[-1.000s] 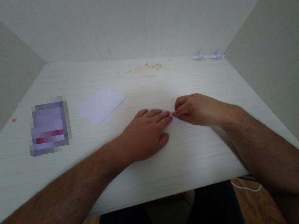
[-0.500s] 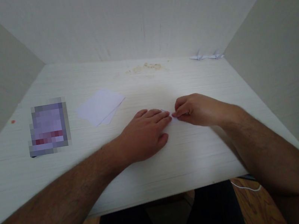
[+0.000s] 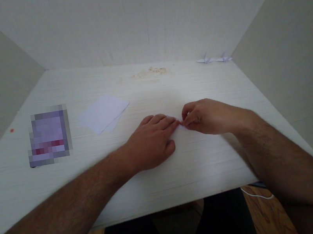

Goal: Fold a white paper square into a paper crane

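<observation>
A small white piece of paper (image 3: 181, 124) lies mostly hidden under and between my hands, near the middle of the table. My left hand (image 3: 156, 140) rests flat on it, palm down, fingertips pressing its left part. Thumb and fingers of my right hand (image 3: 201, 117) are pinched together on the paper's right end, close to my left fingertips. Left of my hands lie white paper sheets (image 3: 102, 113), overlapping at an angle.
Small folded white paper figures (image 3: 214, 59) stand at the back right, by the wall. A blurred purple item (image 3: 48, 136) lies at the left. The white table (image 3: 156, 192) has walls on three sides. Brownish stains mark its back, and a red spot its left.
My right fingertips have come slightly closer to my left ones at the paper. The whole view has shifted a little.
</observation>
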`<state>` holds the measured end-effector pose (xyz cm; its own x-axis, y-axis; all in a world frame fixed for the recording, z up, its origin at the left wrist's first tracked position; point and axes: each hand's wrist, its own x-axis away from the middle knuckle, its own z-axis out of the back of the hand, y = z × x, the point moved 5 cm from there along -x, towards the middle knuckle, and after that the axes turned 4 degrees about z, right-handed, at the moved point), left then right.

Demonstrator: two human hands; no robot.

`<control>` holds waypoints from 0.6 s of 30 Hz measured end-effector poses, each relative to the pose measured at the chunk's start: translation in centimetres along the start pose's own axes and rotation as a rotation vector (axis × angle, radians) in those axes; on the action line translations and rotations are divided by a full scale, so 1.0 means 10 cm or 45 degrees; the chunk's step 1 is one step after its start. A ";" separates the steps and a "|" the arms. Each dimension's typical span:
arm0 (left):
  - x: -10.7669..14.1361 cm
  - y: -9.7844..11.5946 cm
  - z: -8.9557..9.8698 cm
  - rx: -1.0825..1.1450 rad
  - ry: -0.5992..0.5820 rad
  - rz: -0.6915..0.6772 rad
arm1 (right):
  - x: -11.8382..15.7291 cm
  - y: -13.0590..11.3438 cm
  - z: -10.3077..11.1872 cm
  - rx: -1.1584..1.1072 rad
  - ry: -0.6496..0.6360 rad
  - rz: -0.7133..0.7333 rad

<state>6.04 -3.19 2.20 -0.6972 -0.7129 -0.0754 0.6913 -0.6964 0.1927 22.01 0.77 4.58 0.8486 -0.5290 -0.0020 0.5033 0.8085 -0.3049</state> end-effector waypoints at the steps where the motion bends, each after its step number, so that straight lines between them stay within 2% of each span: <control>1: 0.00 0.00 0.00 -0.001 0.001 0.002 | 0.00 0.00 0.01 -0.022 0.023 0.008; 5: -0.01 0.00 0.00 -0.002 0.000 -0.002 | 0.00 0.02 0.03 0.007 0.079 -0.051; 10: -0.02 -0.01 -0.01 0.009 -0.004 0.005 | -0.01 0.00 -0.01 0.112 -0.030 -0.086; 14: 0.00 0.03 0.01 -0.003 -0.019 0.021 | 0.01 -0.03 -0.03 0.075 -0.075 -0.074; 18: 0.00 0.06 0.02 -0.011 -0.019 0.009 | 0.04 0.03 -0.03 0.004 -0.009 -0.110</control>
<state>6.40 -3.61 2.49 -0.6948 -0.7167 -0.0591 0.6980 -0.6919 0.1849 22.39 0.69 4.21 0.8029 -0.5954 0.0308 0.5755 0.7604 -0.3009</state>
